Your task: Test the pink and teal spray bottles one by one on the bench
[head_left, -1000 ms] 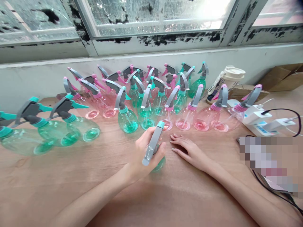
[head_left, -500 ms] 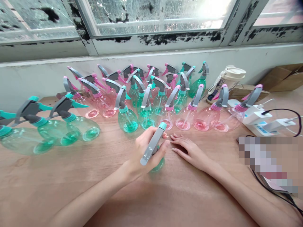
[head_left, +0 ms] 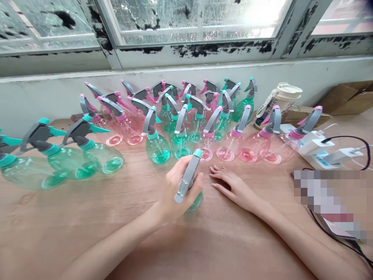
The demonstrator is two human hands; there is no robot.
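My left hand (head_left: 175, 190) is wrapped round the neck and trigger of a green spray bottle (head_left: 196, 202), whose grey head with a teal nozzle points away from me. Most of that bottle is hidden under the hand. To its right, my right hand (head_left: 233, 188) lies on the wooden table (head_left: 233, 245) with fingers stretched out and nothing in them. Just beyond the hands stand another green spray bottle (head_left: 157, 149) and a pink spray bottle (head_left: 227, 147), part of a front row of several.
More green spray bottles (head_left: 103, 157) stand at the left. Pink ones (head_left: 129, 130) crowd behind, towards the wall. At the right are a white lidded cup (head_left: 287, 93), a power strip (head_left: 323, 157) with chargers and cables, a brown paper bag (head_left: 346, 97) and a blurred-out patch.
My left hand and the spray bottle in it shifted slightly right, then back left; the thumb moved out and back in. My right hand has stayed put.
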